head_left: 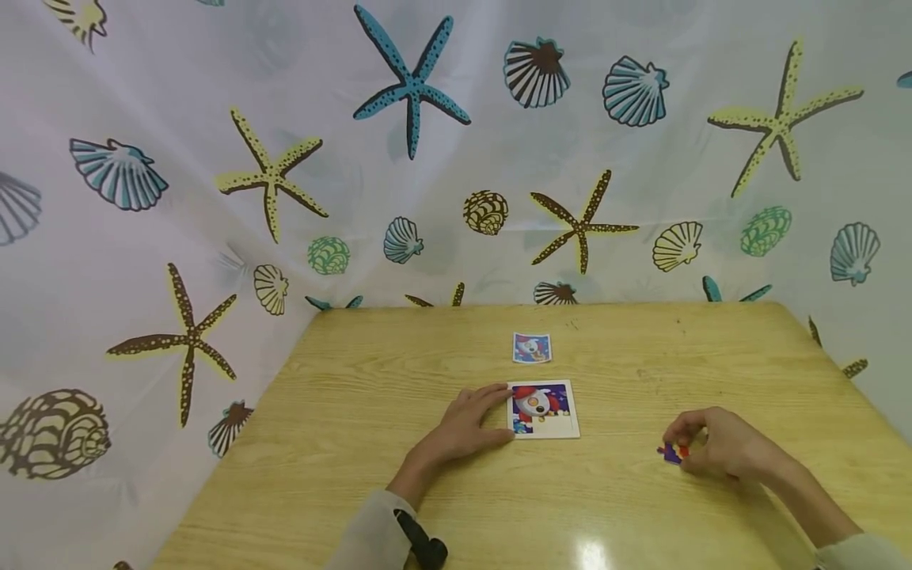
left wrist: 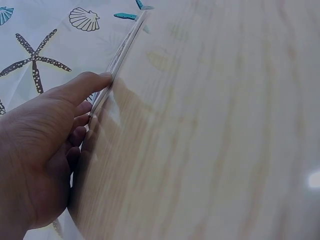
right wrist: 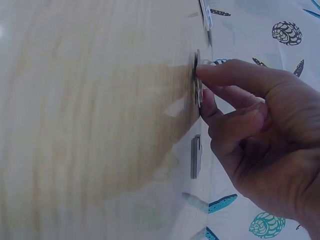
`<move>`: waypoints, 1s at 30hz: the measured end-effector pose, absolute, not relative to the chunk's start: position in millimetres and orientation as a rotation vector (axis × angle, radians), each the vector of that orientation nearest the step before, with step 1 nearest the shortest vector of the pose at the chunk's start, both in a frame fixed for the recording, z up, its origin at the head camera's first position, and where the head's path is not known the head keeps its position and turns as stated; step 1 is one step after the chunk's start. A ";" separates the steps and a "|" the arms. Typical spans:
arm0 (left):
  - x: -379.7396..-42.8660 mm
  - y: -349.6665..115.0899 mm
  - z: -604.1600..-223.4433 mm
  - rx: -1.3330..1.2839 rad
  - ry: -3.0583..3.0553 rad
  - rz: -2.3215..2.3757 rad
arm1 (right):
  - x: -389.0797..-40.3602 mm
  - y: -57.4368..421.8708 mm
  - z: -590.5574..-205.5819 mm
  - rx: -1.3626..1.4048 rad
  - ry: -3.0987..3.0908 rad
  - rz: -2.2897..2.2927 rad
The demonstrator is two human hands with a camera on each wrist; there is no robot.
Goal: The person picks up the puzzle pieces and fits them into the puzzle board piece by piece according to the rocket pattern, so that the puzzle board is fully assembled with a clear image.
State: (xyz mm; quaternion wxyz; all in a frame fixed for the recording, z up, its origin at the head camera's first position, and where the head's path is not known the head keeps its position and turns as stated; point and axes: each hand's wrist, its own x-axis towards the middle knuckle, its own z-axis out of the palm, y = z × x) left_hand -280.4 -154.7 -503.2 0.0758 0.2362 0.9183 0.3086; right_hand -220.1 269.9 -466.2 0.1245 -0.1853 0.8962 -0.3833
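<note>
A white-framed jigsaw puzzle [head_left: 556, 428] with a rocket picture lies on the table, its lower right part showing bare white backing. My left hand [head_left: 466, 427] rests along the frame's left side, index finger at the upper corner and thumb at the lower one. From low down, the left wrist view shows the thumb of the left hand [left wrist: 55, 125] against the frame's thin edge [left wrist: 117, 57]. Off to the right, my right hand [head_left: 727, 443] pinches a purple, yellow and red puzzle piece [head_left: 672, 454], partly covered by the fingers. The right wrist view shows that piece [right wrist: 197, 82] edge-on at the fingertips.
A small picture card [head_left: 531, 348] with the same rocket lies behind the puzzle. Beside the right hand, a small flat block-like thing [right wrist: 195, 157] sits on the wooden table [head_left: 399, 340]. A curtain [head_left: 456, 261] printed with shells and starfish hangs around the table.
</note>
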 end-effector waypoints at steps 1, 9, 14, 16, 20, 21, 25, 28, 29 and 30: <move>-280.4 -154.1 -504.1 0.712 2.753 0.924 | -219.6 269.8 -467.3 -0.540 2.627 -1.104; -280.3 -149.0 -505.9 0.712 2.744 0.904 | -216.6 262.4 -467.6 -0.464 2.659 -1.161; -281.0 -146.3 -506.3 0.703 2.736 0.904 | -218.5 257.5 -463.5 -0.446 2.511 -1.343; -281.0 -146.3 -507.0 0.714 2.726 0.898 | -218.8 255.2 -463.4 -0.433 2.464 -1.395; -280.2 -150.4 -506.1 0.692 2.735 0.917 | -223.6 248.3 -465.1 -0.451 2.473 -1.390; -279.9 -151.9 -505.4 0.681 2.744 0.920 | -225.3 247.0 -464.9 -0.465 2.470 -1.381; -281.1 -153.9 -503.8 0.665 2.769 0.918 | -229.4 251.8 -460.3 -0.495 2.454 -1.366; -283.1 -151.6 -505.3 0.698 2.763 0.905 | -227.4 261.6 -455.1 -0.498 2.435 -1.351; -283.4 -150.4 -505.5 0.704 2.759 0.906 | -226.4 264.7 -454.2 -0.500 2.427 -1.341; -283.6 -149.1 -505.9 0.706 2.756 0.903 | -225.5 267.6 -453.9 -0.502 2.421 -1.328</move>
